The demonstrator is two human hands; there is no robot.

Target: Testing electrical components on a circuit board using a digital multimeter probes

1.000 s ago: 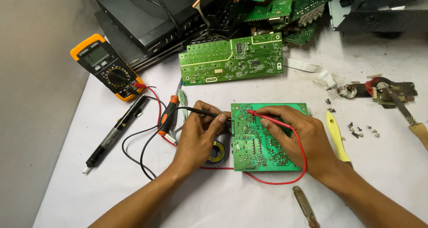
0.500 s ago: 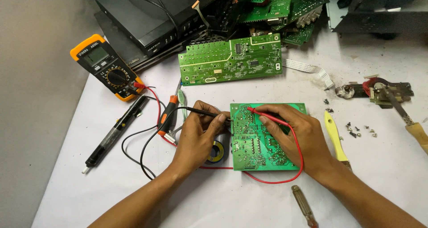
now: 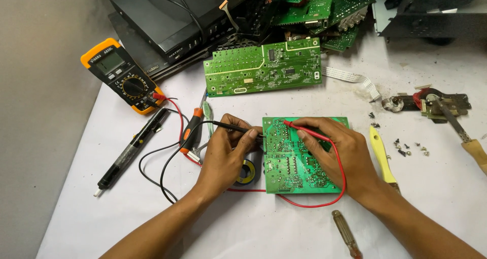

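Note:
A small green circuit board (image 3: pixel 299 162) lies solder side up on the white table (image 3: pixel 253 228). My left hand (image 3: pixel 225 152) pinches a black test probe (image 3: pixel 236 128) whose tip meets the board's left edge. My right hand (image 3: pixel 337 150) rests on the board and holds a red test probe (image 3: pixel 304 128), its tip on the board's upper middle. Red and black leads run left to an orange and black multimeter (image 3: pixel 124 76). A dark tape roll (image 3: pixel 247 171) sits under my left hand.
A larger green board (image 3: pixel 264 69) lies behind, with a heap of boards and black device cases further back. A black pen-shaped tool (image 3: pixel 132 150) lies at left, a yellow-handled tool (image 3: pixel 381 155) and loose screws at right, and a brown-handled screwdriver (image 3: pixel 346 233) near the front.
The view has shifted very slightly. Both hands stay on the small board with the probes; the red probe tip has barely moved.

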